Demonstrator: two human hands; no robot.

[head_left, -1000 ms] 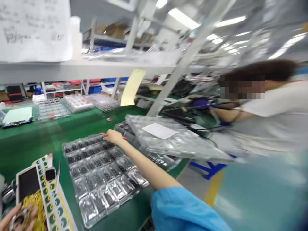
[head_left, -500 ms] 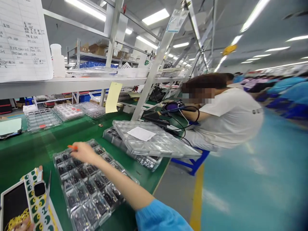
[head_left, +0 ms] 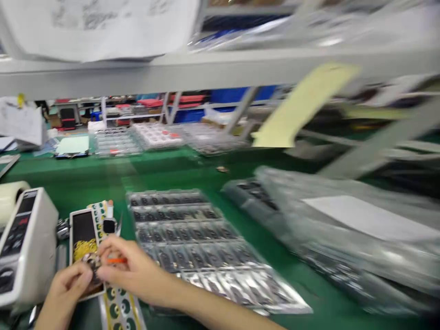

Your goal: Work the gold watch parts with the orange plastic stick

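Observation:
My left hand (head_left: 68, 286) is closed, pinching a small dark, shiny part (head_left: 92, 262) whose kind is blurred. My right hand (head_left: 134, 272) meets it at this part, fingers pressed together. A slim orange piece (head_left: 117, 260) sticks out between my right fingers; its kind is unclear. Both hands are over a white-rimmed box (head_left: 71, 233) with small yellow rings (head_left: 84, 248) in it. Beside the box is a sticker sheet (head_left: 118, 305) with green-and-white round marks, carrying a small black square piece (head_left: 109, 225). A clear compartment tray (head_left: 185, 229) of dark parts lies to the right.
A white tape dispenser (head_left: 34, 252) stands at left. Stacked clear trays (head_left: 330, 229) with a paper label (head_left: 367, 217) lie at right. A shelf beam (head_left: 220, 73) crosses above, with a yellow note (head_left: 305, 107) hanging down. More trays (head_left: 156, 136) sit at the back.
The view has swung left. My right hand has moved from the far part of the compartment tray back to my left hand, the orange piece still in its fingers. The co-worker is out of view.

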